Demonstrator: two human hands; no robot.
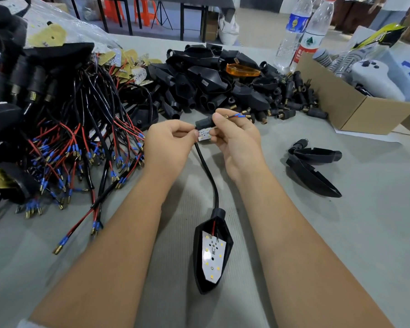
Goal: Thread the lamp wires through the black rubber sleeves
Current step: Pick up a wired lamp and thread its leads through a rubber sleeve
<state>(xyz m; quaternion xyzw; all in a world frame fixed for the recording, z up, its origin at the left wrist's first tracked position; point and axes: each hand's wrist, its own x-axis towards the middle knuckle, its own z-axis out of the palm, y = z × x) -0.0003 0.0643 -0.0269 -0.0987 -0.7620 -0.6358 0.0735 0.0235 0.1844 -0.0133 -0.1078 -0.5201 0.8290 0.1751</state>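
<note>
Nearest the camera, on the tabletop (341, 233), lies a black lamp housing (212, 254) with its LED board up; its black cable (206, 171) runs away to the hands. Left hand (169, 144) pinches the cable just below the rubber sleeve (202, 123); right hand (237, 140) closes its grip round the sleeve, whose long axis points right, where the wire tips (238, 116) already emerge
</note>
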